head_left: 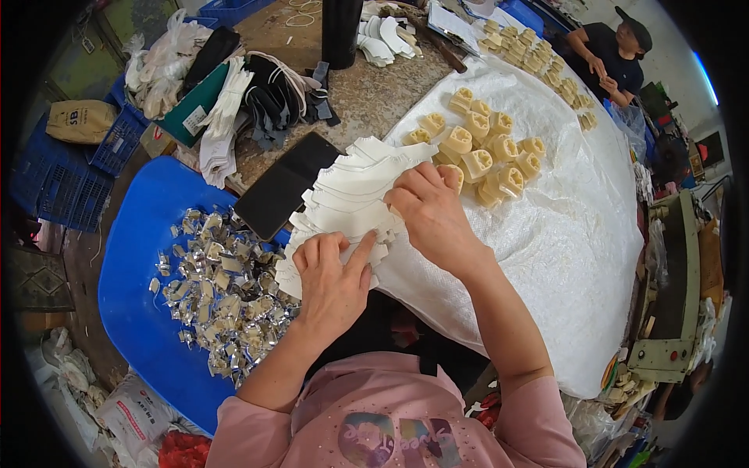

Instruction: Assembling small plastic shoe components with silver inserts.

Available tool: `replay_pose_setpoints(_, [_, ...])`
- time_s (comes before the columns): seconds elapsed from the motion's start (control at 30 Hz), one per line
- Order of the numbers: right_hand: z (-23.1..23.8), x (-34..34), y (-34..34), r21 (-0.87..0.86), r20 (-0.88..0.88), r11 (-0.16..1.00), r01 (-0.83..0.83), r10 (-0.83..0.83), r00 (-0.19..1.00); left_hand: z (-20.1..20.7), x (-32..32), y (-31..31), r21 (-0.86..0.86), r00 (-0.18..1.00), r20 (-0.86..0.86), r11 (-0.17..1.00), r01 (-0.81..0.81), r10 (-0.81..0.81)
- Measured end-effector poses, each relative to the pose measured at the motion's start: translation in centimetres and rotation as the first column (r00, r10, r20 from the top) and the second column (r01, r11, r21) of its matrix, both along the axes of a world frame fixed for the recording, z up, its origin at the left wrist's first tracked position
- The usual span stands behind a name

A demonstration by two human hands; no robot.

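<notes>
A fanned stack of thin white cut pieces [343,195] lies at the table's near edge, the pieces overlapping with stepped edges. My left hand [331,285] rests on its lower part, index finger stretched out and the other fingers bent. My right hand [433,214] is closed at the stack's right edge. Its curled fingers hide what they hold, if anything. Just beyond those knuckles, several cream molded blocks [477,162] with hollowed ends sit in a cluster on a white woven plastic sheet [562,249].
Left of me, a blue tub [133,257] holds many small silvery-and-cream pieces. A black phone-like slab [287,186] lies beside the stack. Behind stand a black cylinder [341,35] and bundled fabric strips [277,93]. More cream blocks [530,51] stand in rows near another person [612,58].
</notes>
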State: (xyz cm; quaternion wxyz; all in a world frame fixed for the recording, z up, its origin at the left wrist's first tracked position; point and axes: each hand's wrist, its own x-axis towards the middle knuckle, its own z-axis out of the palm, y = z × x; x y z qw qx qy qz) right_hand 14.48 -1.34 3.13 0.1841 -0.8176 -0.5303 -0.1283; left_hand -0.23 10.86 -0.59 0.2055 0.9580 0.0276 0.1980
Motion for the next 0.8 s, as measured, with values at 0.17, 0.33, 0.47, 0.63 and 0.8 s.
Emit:
replay_pose_setpoints(0.17, [0.9,-0.2,0.3,-0.006,0.021,0.999,-0.037,0.037,0.999,-0.2,0.0,0.0,0.007,1.0,0.003,1.0,-0.006,0.006])
replay_pose_setpoints(0.33, [1.0,-0.7,1.2,-0.166,0.076,0.962,-0.219,0.234,0.969,-0.4,0.0,0.1,0.041,0.999,0.026,0.999,-0.019,0.018])
replay_pose_setpoints(0.47, [1.3,-0.6,1.6,-0.227,0.095,0.936,-0.268,0.296,0.951,-0.5,-0.2,0.0,0.007,1.0,0.022,1.0,0.003,-0.004])
replay_pose_setpoints(0.63, [1.0,-0.6,2.4,-0.309,0.119,0.896,-0.318,0.368,0.922,-0.6,-0.6,0.2,-0.012,1.0,0.018,1.0,0.011,-0.011])
replay_pose_setpoints(0.8, [2.2,-0.4,2.9,-0.291,0.054,0.905,-0.311,0.34,0.939,-0.7,-0.8,0.4,-0.056,0.999,0.046,0.998,0.017,-0.014])
